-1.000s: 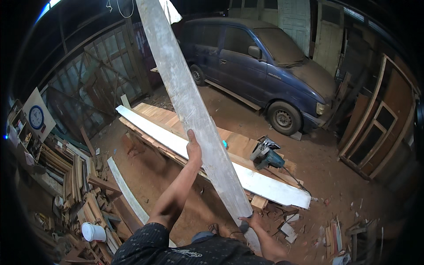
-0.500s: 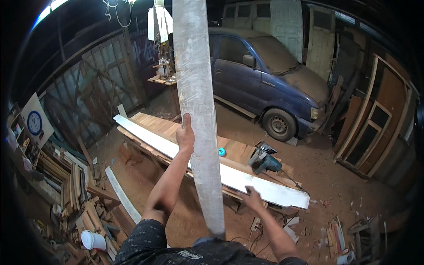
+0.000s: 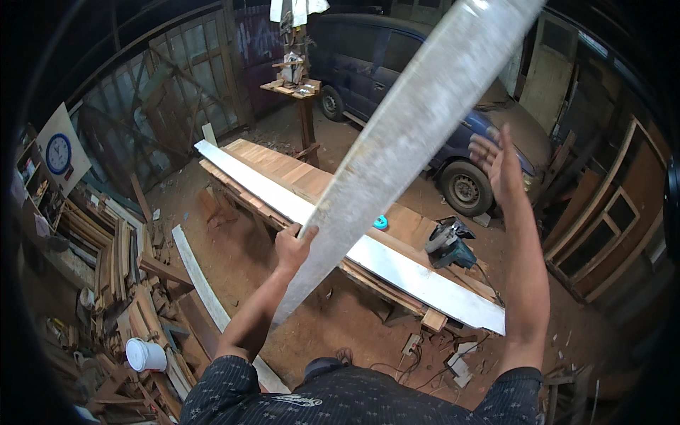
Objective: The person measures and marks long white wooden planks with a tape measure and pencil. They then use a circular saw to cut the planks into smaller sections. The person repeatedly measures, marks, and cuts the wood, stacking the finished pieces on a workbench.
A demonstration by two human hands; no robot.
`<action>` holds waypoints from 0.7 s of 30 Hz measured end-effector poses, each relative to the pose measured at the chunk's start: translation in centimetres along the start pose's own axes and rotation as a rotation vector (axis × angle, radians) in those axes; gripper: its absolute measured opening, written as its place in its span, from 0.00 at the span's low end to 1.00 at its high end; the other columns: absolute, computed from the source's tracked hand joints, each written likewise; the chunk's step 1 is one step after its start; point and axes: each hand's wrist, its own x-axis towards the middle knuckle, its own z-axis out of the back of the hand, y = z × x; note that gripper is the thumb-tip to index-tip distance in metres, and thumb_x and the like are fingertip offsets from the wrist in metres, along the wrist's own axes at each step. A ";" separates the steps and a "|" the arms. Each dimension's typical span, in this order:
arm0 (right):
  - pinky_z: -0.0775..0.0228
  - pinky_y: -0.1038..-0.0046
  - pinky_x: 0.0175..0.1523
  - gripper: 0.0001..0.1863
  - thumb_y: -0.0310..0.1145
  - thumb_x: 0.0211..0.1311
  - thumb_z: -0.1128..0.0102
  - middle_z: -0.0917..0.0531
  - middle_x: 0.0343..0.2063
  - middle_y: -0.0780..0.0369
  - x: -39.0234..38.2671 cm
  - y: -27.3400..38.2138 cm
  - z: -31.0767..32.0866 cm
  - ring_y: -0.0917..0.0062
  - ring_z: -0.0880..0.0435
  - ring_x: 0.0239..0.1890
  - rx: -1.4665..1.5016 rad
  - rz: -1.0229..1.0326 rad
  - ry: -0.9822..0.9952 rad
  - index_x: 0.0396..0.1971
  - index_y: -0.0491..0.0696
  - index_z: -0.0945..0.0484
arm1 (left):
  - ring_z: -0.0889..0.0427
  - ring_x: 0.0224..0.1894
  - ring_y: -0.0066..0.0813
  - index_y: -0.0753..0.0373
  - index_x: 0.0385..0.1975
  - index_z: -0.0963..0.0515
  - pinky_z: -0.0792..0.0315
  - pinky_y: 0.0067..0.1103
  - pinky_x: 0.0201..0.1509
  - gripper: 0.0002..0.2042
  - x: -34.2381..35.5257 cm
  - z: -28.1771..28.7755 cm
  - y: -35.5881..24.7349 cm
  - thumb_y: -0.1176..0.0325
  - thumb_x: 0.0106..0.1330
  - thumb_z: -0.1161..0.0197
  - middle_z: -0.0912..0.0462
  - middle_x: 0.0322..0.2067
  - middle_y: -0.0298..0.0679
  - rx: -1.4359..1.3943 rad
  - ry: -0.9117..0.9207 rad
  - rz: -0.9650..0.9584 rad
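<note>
Now that the long, flat, grey-white board (image 3: 414, 131) slants up to the right instead of standing near upright, its balance looks to depend on one grip: the left hand (image 3: 293, 244), clamped on its left long edge. Right hand (image 3: 496, 159) has come up from low by the table to the board's far right side; palm open, fingers spread, off the board. Upper end runs out of view across the dusty blue van (image 3: 361, 60); real gap can't be judged. Lower end sits near the left forearm. Beyond: low wooden table (image 3: 283, 166) carrying a white-faced plank (image 3: 425, 276), turquoise tape measure (image 3: 380, 222), blue-green circular saw (image 3: 460, 253). Brown dirt floor (image 3: 230, 276) looks to leave room leftward, up to a long pale strip (image 3: 198, 280).
</note>
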 end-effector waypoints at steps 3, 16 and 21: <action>0.46 0.55 0.76 0.59 0.78 0.62 0.51 0.35 0.70 0.46 4.6 1.8 -0.4 0.57 0.35 0.71 0.380 0.074 -0.047 0.74 0.38 0.47 | 0.13 0.28 0.49 0.65 0.29 0.13 0.24 0.35 0.32 0.30 -1.6 1.2 0.2 0.37 0.53 0.28 0.16 0.23 0.52 0.044 0.115 0.014; 0.49 0.51 0.78 0.48 0.71 0.70 0.59 0.44 0.76 0.53 -17.3 -3.8 8.6 0.54 0.41 0.75 0.246 0.223 -0.922 0.78 0.51 0.51 | 0.15 0.29 0.52 0.62 0.33 0.11 0.22 0.39 0.37 0.35 -2.1 3.8 8.7 0.29 0.48 0.31 0.16 0.23 0.50 0.189 0.658 -0.226; 0.48 0.49 0.77 0.47 0.66 0.70 0.51 0.42 0.75 0.54 -26.5 -9.3 23.7 0.54 0.41 0.75 0.290 0.047 -1.015 0.77 0.49 0.48 | 0.17 0.26 0.54 0.64 0.23 0.16 0.25 0.40 0.31 0.36 0.2 0.4 7.4 0.27 0.49 0.32 0.19 0.19 0.50 0.266 0.881 -0.300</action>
